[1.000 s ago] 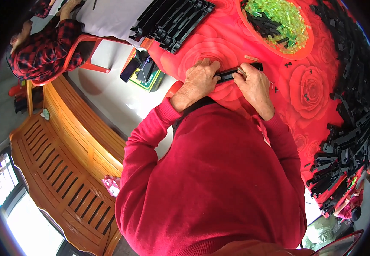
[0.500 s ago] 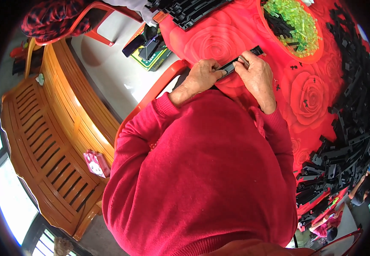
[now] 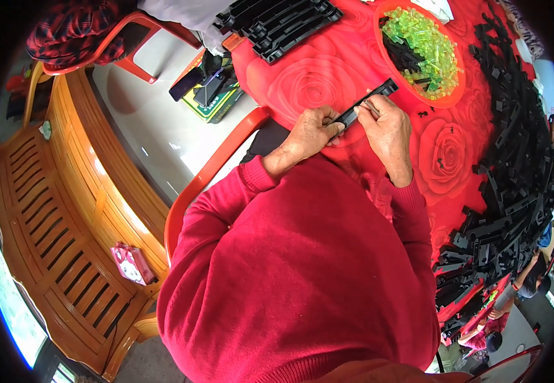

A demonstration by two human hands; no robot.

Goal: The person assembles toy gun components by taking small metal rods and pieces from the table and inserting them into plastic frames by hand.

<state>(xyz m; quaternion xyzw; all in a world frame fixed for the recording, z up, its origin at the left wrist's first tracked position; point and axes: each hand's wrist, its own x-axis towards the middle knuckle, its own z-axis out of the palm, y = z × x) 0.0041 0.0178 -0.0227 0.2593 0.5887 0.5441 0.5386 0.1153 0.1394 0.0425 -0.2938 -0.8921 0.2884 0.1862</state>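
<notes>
L hand pinches near end of black strip, angled over red tablecloth betw. both hands, & R hand pinches a slim greyish piece, so best brace L firmly, keep R pressure light.

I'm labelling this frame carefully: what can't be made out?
In the head view:
Lower end of the long black plastic strip: covered by the left hand.
Whether the right hand holds something separate: its fingers cover the spot.
Bottom of the rounded red-orange plastic bowl: covered by small yellow-green and black pieces.
Stacked black plastic strips: cut off by the upper edge.
</notes>
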